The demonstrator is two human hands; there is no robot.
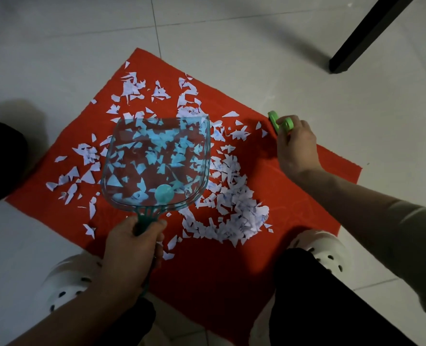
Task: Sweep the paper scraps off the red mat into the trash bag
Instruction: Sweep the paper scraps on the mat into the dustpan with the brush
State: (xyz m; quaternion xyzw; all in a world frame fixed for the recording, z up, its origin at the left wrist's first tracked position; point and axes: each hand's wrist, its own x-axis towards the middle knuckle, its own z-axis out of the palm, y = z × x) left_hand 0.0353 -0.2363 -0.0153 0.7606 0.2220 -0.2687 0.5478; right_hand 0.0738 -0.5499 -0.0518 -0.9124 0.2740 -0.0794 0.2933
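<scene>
Red mat holds paper scraps, its near half bare. My left hand grips the clear dustpan; my right hand clasps a green brush at the mat's right edge.

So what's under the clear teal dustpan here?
Through the dustpan, held by the left hand, paper scraps and the red mat show. Whether the scraps lie in the pan or beneath it cannot be told.

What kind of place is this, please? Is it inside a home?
Probably an indoor room, perhaps a home, though that is uncertain. The pale tiled floor with grout lines, a dark furniture leg standing on it, and soft white slippers on the person's feet suggest so.
</scene>
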